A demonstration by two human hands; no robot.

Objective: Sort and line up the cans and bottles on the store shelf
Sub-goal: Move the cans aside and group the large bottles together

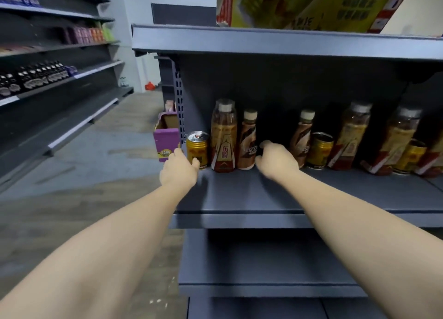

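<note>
Head view: on the grey metal store shelf (251,194), the left hand (178,172) curls round a gold ribbed can (197,152) at the row's left end; the right hand (276,161), fingers bent, touches a short brown coffee bottle (247,142) beside a tall amber bottle (223,136). Three gold cans, two coffee bottles and three amber bottles stand visible.
</note>
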